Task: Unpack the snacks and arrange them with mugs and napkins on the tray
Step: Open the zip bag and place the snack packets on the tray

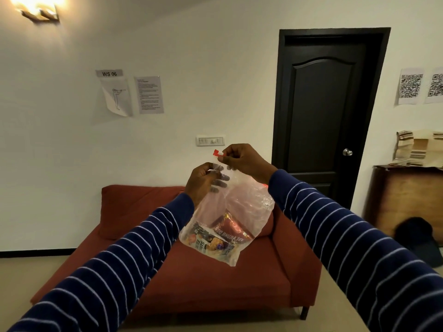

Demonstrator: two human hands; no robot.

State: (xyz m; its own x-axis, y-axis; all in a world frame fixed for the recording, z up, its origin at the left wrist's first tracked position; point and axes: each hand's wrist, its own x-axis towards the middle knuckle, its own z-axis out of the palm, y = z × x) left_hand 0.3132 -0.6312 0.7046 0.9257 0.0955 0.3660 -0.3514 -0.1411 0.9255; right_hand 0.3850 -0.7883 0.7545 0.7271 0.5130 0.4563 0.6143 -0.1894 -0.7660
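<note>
Single head-worn view, facing forward across the room, close behind outstretched arms

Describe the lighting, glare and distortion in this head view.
Head view: warm wall lamp blown out top left; dim, yellowish room; wide-angle bending of the door frame; glare on the clear plastic bag held by left hand and right hand.

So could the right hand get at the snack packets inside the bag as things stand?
Probably not yet: the right hand pinches the red slider at the bag's top, which looks closed, and the snack packets lie at its bottom.
</note>
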